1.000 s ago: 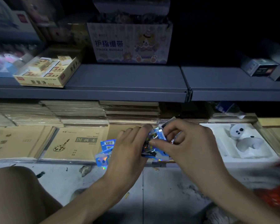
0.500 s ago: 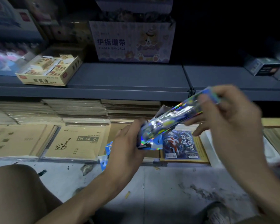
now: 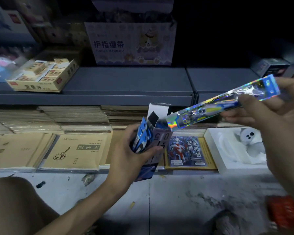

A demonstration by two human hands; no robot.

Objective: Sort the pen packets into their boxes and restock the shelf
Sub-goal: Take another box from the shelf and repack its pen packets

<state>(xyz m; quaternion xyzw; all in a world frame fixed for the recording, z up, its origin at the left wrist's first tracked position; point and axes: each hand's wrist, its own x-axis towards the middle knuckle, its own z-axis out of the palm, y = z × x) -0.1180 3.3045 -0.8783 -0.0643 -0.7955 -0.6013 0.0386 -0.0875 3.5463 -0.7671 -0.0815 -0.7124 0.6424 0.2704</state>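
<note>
The left hand grips an open pen box, fingers curled round its left side and thumb laid across the front. The box stands nearly upright with its white flap raised. A bundle of blue packets pokes out of its top, against the fingers. The digits 0 and 5 are printed on its front.

The right hand is higher and to the right. It pinches 1 long holographic pen packet between thumb and fingers near the packet's right end. The packet slants down to the left, and its low end meets the mouth of the box. Whether the tip is inside cannot be told.

Just beyond the box, on the bottom level, lie tan drawing books to the left, with more in stacks behind them. To the right lies a card pack with a red and silver figure. Right of that is a white foam tray holding a white toy.

The grey shelf above carries an open eraser box on the left and a finger bandage carton at the back. Small dark boxes sit at the far right.

Nearest are the stained floor, a bare knee at the left, and a blurred orange object at the right.
</note>
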